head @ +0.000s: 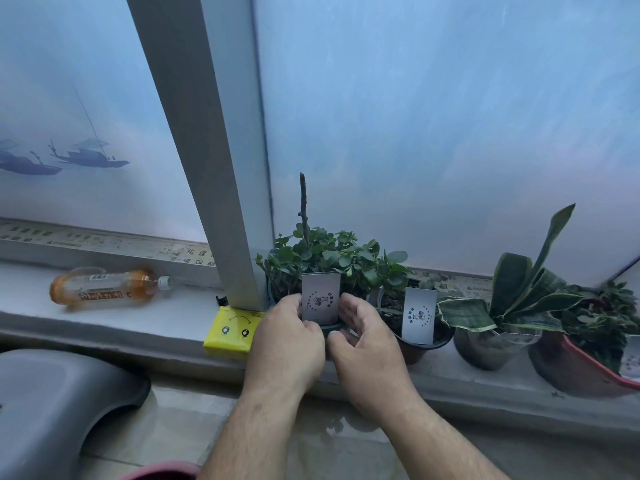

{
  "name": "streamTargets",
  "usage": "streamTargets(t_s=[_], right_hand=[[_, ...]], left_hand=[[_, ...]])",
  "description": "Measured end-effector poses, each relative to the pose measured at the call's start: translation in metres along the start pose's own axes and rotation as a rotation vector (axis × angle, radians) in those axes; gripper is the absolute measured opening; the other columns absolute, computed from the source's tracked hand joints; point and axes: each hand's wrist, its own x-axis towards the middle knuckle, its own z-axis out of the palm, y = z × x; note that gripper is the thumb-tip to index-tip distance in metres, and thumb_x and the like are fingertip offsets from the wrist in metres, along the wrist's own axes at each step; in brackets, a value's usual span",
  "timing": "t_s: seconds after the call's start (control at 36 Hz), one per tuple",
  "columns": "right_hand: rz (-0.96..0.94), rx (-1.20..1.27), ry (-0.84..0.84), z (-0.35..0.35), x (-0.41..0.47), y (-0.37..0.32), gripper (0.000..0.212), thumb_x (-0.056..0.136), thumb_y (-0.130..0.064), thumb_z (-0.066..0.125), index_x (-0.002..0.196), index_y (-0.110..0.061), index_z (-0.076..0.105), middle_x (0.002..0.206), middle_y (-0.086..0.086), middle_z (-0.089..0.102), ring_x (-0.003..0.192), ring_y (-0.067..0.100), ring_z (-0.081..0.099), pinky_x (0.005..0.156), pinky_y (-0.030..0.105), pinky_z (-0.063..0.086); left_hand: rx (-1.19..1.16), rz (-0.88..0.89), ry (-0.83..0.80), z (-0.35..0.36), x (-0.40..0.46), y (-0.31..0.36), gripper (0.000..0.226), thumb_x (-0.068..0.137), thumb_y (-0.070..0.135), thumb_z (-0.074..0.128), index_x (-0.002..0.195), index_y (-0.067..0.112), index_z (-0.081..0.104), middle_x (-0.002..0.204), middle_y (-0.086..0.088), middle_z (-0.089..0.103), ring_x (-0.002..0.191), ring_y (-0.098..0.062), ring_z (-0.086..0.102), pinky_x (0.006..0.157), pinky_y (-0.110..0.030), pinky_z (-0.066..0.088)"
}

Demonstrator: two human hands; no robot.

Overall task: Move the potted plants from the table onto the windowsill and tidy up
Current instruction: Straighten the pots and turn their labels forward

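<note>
Both hands gripping leafy potted plant (318,261) on windowsill (138,327), left hand (285,341) at 9 o'clock, right hand (363,344) at 3 o'clock, three more pots toward 3 o'clock

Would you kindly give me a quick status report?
Both hands, left and right, gripping leafy pot on windowsill. Yellow packet beside it.

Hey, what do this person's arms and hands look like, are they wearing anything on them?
Both arms are bare up to the frame's bottom edge: no sleeves, gloves or watch show. The forearms are hairy. The left hand and right hand carry no visible rings or markings.
</note>
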Motion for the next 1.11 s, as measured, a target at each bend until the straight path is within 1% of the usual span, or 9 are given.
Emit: streamTargets(t_s=[0.08, 0.17, 0.36, 0.42, 0.56, 0.69, 0.83, 1.03, 1.11], right_hand=[[-0.007, -0.017, 0.002, 0.0018, 0.0022, 0.0014, 0.053, 0.092, 0.001, 0.054, 0.134, -0.031, 0.051, 0.105, -0.036, 0.055, 0.094, -0.035, 0.052, 0.079, -0.005, 0.041], [-0.007, -0.028, 0.010, 0.0022, 0.0030, 0.0022, 0.052, 0.091, 0.001, 0.055, 0.124, -0.039, 0.048, 0.102, -0.036, 0.057, 0.094, -0.034, 0.053, 0.078, -0.004, 0.041], [-0.007, -0.011, 0.009, 0.0005, 0.0018, 0.0034, 0.052, 0.092, 0.004, 0.054, 0.121, -0.038, 0.046, 0.103, -0.036, 0.056, 0.092, -0.034, 0.053, 0.076, -0.005, 0.041], [-0.007, -0.009, 0.003, -0.0002, 0.0013, 0.0034, 0.052, 0.092, 0.005, 0.053, 0.122, -0.037, 0.046, 0.104, -0.037, 0.054, 0.090, -0.035, 0.052, 0.075, -0.006, 0.041], [-0.014, 0.012, 0.014, -0.0005, 0.0008, 0.0043, 0.057, 0.093, 0.003, 0.053, 0.141, -0.027, 0.048, 0.107, -0.037, 0.052, 0.093, -0.036, 0.051, 0.076, -0.006, 0.040], [-0.021, 0.031, 0.021, 0.0005, 0.0037, 0.0069, 0.055, 0.092, 0.003, 0.054, 0.142, -0.018, 0.052, 0.115, -0.030, 0.062, 0.103, -0.025, 0.058, 0.083, -0.001, 0.044], [-0.036, 0.033, 0.013, 0.0006, 0.0044, 0.0059, 0.054, 0.091, 0.004, 0.055, 0.137, -0.023, 0.054, 0.112, -0.028, 0.065, 0.101, -0.022, 0.062, 0.081, 0.000, 0.046], [-0.053, -0.004, 0.009, 0.0019, 0.0074, 0.0092, 0.053, 0.092, 0.001, 0.056, 0.136, -0.028, 0.054, 0.112, -0.031, 0.065, 0.103, -0.021, 0.062, 0.083, 0.001, 0.046], [-0.051, -0.023, 0.015, 0.0017, 0.0080, 0.0090, 0.054, 0.091, 0.000, 0.057, 0.130, -0.036, 0.052, 0.104, -0.038, 0.064, 0.101, -0.022, 0.061, 0.081, 0.000, 0.046]], left_hand=[[-0.007, -0.003, -0.009, -0.0004, 0.0001, -0.0010, 0.035, 0.086, 0.006, 0.049, 0.101, 0.034, 0.064, 0.101, 0.016, 0.071, 0.098, -0.011, 0.066, 0.087, -0.030, 0.055], [-0.001, -0.005, -0.007, 0.0001, 0.0006, -0.0018, 0.035, 0.086, 0.006, 0.049, 0.101, 0.033, 0.065, 0.101, 0.016, 0.071, 0.097, -0.010, 0.066, 0.084, -0.027, 0.054], [0.023, -0.013, 0.012, 0.0003, 0.0023, -0.0025, 0.033, 0.085, 0.007, 0.049, 0.105, 0.027, 0.067, 0.102, 0.011, 0.072, 0.096, -0.014, 0.066, 0.083, -0.030, 0.056], [0.025, -0.016, 0.012, 0.0005, 0.0025, -0.0030, 0.034, 0.085, 0.007, 0.048, 0.107, 0.026, 0.067, 0.104, 0.012, 0.072, 0.096, -0.013, 0.066, 0.080, -0.026, 0.053], [0.012, -0.013, 0.007, -0.0007, 0.0009, -0.0015, 0.035, 0.087, 0.006, 0.048, 0.109, 0.028, 0.066, 0.104, 0.015, 0.070, 0.097, -0.011, 0.065, 0.076, -0.021, 0.046], [-0.021, 0.016, 0.014, -0.0040, -0.0028, 0.0045, 0.043, 0.087, 0.005, 0.049, 0.111, 0.036, 0.065, 0.097, 0.020, 0.068, 0.097, -0.009, 0.065, 0.085, -0.026, 0.053], [-0.036, 0.016, -0.022, -0.0029, -0.0019, 0.0045, 0.045, 0.085, 0.006, 0.048, 0.115, 0.035, 0.066, 0.100, 0.018, 0.071, 0.098, -0.009, 0.066, 0.090, -0.034, 0.058], [-0.031, -0.001, -0.037, -0.0015, 0.0007, 0.0045, 0.043, 0.084, 0.005, 0.049, 0.114, 0.031, 0.068, 0.098, 0.015, 0.072, 0.095, -0.010, 0.067, 0.088, -0.033, 0.058], [-0.029, -0.005, -0.044, -0.0011, 0.0012, 0.0034, 0.044, 0.085, 0.005, 0.048, 0.116, 0.029, 0.067, 0.100, 0.014, 0.073, 0.095, -0.010, 0.067, 0.089, -0.032, 0.058]])
